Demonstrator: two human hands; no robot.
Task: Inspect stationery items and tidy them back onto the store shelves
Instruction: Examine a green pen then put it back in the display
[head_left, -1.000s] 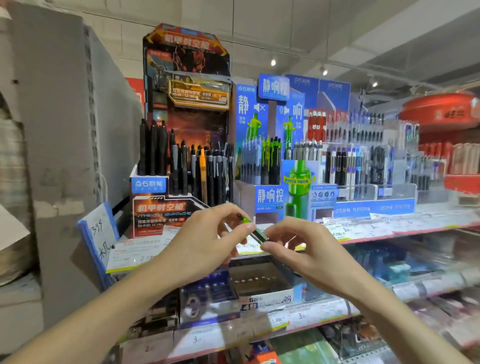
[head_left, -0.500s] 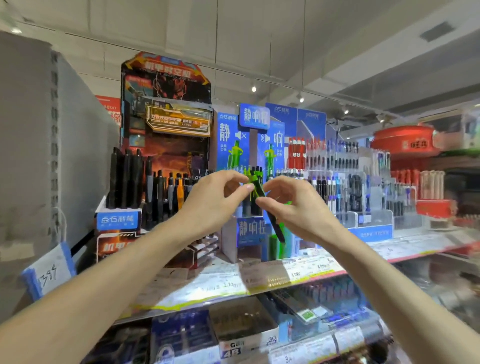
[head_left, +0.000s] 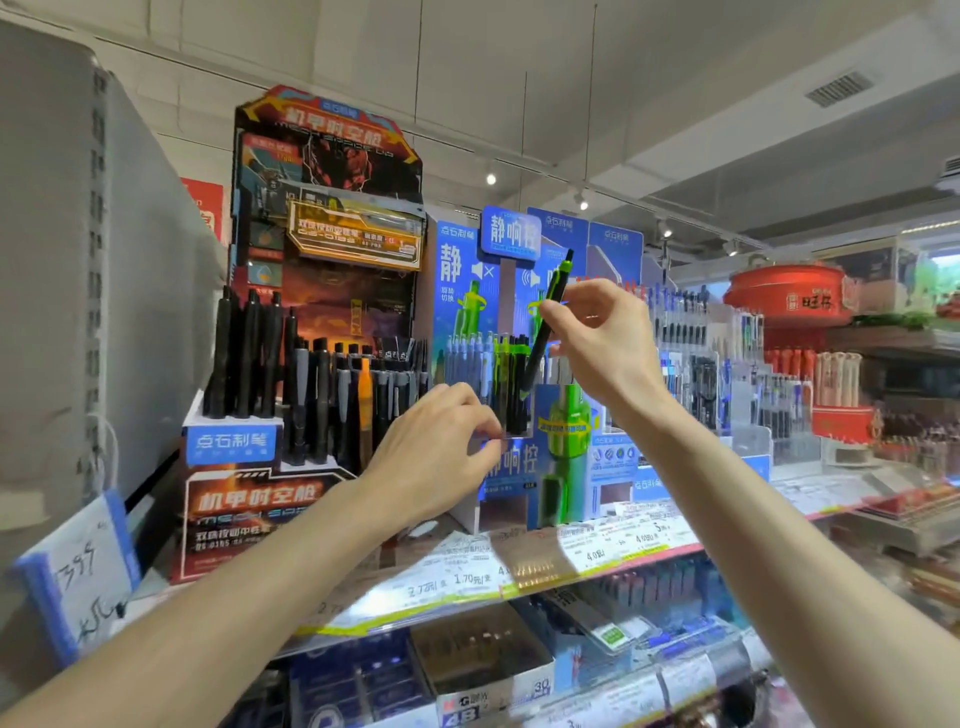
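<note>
Pen (head_left: 543, 332): slim plastic barrel, black with lime-green trim and a black cap end, tilted with its upper end leaning right. It sits in front of the blue display stand (head_left: 511, 364), its lower tip just above the stand's row of green and black pens (head_left: 511, 384).

Right hand (head_left: 602, 345): raised before the blue display stand, thumb and forefinger pinching the pen at mid-barrel; the other fingers are loosely spread. Grip closed on the pen.

Left hand (head_left: 434, 457): low and left of the blue display stand's front, fingers curled with the fingertips at the clear front edge of the pen compartment. Whether the grip actually clamps that edge or only touches it cannot be told.

Blue display stand: printed glossy cardboard, tall backboard with white characters and green pen figures, a rounded blue sign on top, stepped clear plastic compartments holding upright pens.

Dark display stand (head_left: 322, 291): directly left of the blue display stand; cardboard with orange and black mech artwork, angular cut outline, tiers of matte black and grey pens and one orange pen standing upright.

Shelf (head_left: 467, 582): carries both stands; its front edge is a clear plastic strip over white and yellow paper price labels.

Clear pen racks (head_left: 727, 374): right of the blue display stand, transparent acrylic, tiered, filled with blue, black and red pens.

Handwritten card (head_left: 83, 577): far left of the blue display stand and below it, white sheet in a blue frame, tilted.
</note>
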